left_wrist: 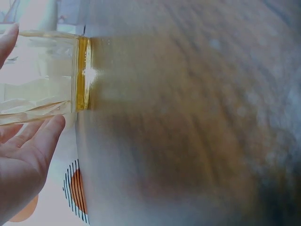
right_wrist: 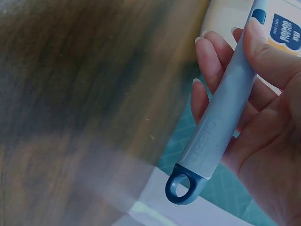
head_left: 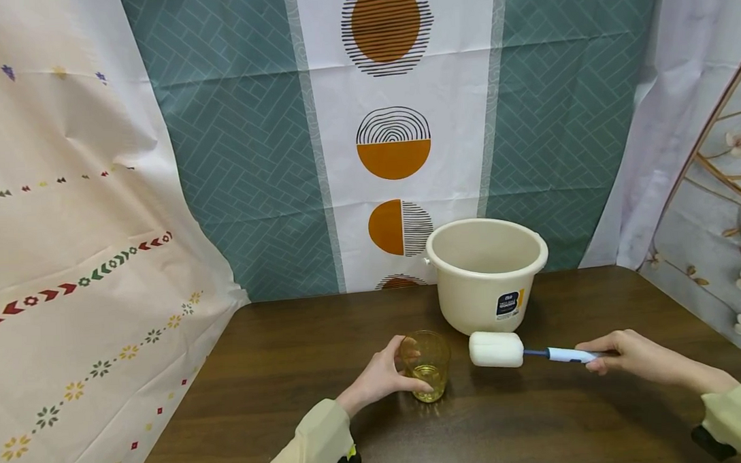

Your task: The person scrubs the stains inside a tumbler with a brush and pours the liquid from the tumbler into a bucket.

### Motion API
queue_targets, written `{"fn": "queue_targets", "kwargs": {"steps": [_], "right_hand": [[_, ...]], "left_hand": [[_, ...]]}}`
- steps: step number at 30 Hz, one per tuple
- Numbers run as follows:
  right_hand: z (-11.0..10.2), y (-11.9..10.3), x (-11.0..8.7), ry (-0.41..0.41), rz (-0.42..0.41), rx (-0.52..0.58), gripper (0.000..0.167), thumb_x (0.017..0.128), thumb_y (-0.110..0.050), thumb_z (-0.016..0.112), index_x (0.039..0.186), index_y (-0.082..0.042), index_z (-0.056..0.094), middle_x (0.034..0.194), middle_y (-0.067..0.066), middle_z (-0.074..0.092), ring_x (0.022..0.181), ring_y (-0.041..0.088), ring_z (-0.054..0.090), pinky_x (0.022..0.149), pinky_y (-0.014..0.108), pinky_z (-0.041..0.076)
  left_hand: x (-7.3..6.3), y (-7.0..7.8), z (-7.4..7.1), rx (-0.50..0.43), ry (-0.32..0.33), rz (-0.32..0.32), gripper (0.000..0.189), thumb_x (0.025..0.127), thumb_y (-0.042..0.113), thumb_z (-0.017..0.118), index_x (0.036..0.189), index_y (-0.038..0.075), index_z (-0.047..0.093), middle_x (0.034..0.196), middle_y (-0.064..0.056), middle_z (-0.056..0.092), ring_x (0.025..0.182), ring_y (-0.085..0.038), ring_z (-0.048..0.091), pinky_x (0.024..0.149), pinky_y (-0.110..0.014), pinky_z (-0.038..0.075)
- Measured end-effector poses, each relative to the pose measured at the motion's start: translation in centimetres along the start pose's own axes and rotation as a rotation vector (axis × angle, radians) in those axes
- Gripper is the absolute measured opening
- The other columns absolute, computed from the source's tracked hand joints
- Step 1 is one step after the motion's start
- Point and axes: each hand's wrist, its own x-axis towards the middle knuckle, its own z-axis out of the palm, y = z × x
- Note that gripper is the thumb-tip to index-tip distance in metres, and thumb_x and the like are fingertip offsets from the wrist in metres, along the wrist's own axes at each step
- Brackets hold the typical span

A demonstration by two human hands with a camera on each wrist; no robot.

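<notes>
My left hand (head_left: 384,374) grips a yellow-tinted glass (head_left: 432,352), thumb on the near side and fingers round the far side. The glass stands upright over the table; in the left wrist view its thick base (left_wrist: 83,73) shows beside the fingertips (left_wrist: 57,123). My right hand (head_left: 632,358) holds a bottle brush by its light blue handle (right_wrist: 221,113), thumb laid along it. A dark blue hanging loop (right_wrist: 186,184) ends the handle. The brush's white sponge head (head_left: 496,350) points left, a short way right of the glass and in front of the bucket.
A cream bucket (head_left: 471,303) with a dark label stands at the back right of the brown wooden table (head_left: 301,343). Patterned cloths hang behind the table, with a green and white curtain (head_left: 239,161) at the back and further cloths at both sides.
</notes>
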Motion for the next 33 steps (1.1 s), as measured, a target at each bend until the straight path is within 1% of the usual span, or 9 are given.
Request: {"fn": "queue_targets", "kwargs": {"steps": [8,12,17,20,22,24,27,30,33], "right_hand": [[1.1,1.1,0.0,-0.023,-0.053,0.018,0.024,0.079,0.000,0.065,0.104,-0.001,0.065,0.076,-0.011,0.059,0.063,0.003,0.053,0.050,0.023,0.043],[1.6,1.4,0.0,-0.041,-0.033,0.001,0.022,0.080,-0.004,0.065,0.102,0.000,0.065,0.077,-0.011,0.058,0.066,0.000,0.051,0.051,0.022,0.042],[1.9,1.6,0.1,-0.012,-0.065,-0.089,0.023,0.078,-0.007,0.068,0.101,-0.003,0.066,0.090,-0.009,0.062,0.078,0.002,0.054,0.057,0.024,0.045],[2.1,1.9,0.1,0.022,-0.132,-0.132,0.024,0.076,-0.005,0.070,0.099,-0.004,0.067,0.088,-0.010,0.060,0.075,0.001,0.052,0.056,0.023,0.043],[2.2,2.2,0.1,0.043,-0.177,-0.152,0.025,0.073,-0.003,0.072,0.098,-0.005,0.066,0.086,-0.010,0.058,0.073,0.001,0.050,0.055,0.021,0.042],[2.4,2.4,0.2,0.065,-0.218,-0.184,0.027,0.071,-0.002,0.074,0.096,-0.004,0.066,0.086,-0.008,0.057,0.073,0.002,0.051,0.056,0.019,0.041],[2.6,2.7,0.3,0.086,-0.250,-0.230,0.028,0.068,-0.002,0.075,0.095,-0.003,0.067,0.086,-0.006,0.058,0.073,0.003,0.052,0.057,0.017,0.040],[2.8,2.9,0.3,0.088,-0.251,-0.256,0.028,0.067,-0.002,0.076,0.093,-0.003,0.067,0.086,-0.006,0.057,0.073,0.003,0.052,0.058,0.015,0.040],[2.8,2.9,0.2,0.081,-0.234,-0.265,0.027,0.067,-0.002,0.076,0.092,-0.004,0.067,0.086,-0.007,0.057,0.072,0.002,0.051,0.057,0.016,0.040]], "left_hand": [[0.0,-0.1,0.0,-0.007,0.004,0.001,0.063,0.068,0.016,0.081,0.119,0.008,0.044,0.109,-0.005,0.057,0.102,-0.020,0.054,0.079,-0.033,0.044],[0.0,0.1,0.0,-0.013,-0.001,-0.001,0.064,0.068,0.014,0.081,0.119,0.007,0.044,0.110,-0.007,0.057,0.103,-0.022,0.053,0.079,-0.032,0.044],[-0.6,2.0,-0.1,-0.024,-0.006,0.006,0.062,0.069,0.007,0.079,0.119,0.001,0.043,0.111,-0.015,0.056,0.104,-0.030,0.052,0.079,-0.035,0.044],[-1.1,3.2,-0.2,-0.025,-0.013,0.002,0.061,0.070,0.006,0.078,0.118,-0.002,0.042,0.111,-0.019,0.055,0.104,-0.034,0.051,0.080,-0.036,0.044],[-1.2,3.4,-0.2,-0.022,-0.012,0.003,0.060,0.070,0.006,0.078,0.118,-0.002,0.043,0.110,-0.019,0.056,0.104,-0.034,0.052,0.080,-0.037,0.044],[-1.1,3.1,-0.2,-0.025,-0.008,0.007,0.060,0.070,0.006,0.078,0.118,-0.002,0.043,0.110,-0.019,0.056,0.103,-0.034,0.052,0.080,-0.038,0.044],[-0.7,1.9,0.0,-0.026,-0.003,0.011,0.061,0.069,0.007,0.079,0.118,0.001,0.043,0.110,-0.016,0.056,0.103,-0.031,0.053,0.080,-0.036,0.044],[-0.3,0.6,0.1,-0.017,0.000,0.012,0.063,0.068,0.011,0.080,0.119,0.004,0.044,0.110,-0.011,0.057,0.102,-0.026,0.054,0.079,-0.034,0.044],[0.0,0.0,0.0,-0.012,-0.003,0.014,0.064,0.068,0.015,0.081,0.118,0.007,0.044,0.110,-0.008,0.058,0.102,-0.022,0.054,0.078,-0.032,0.045]]}}
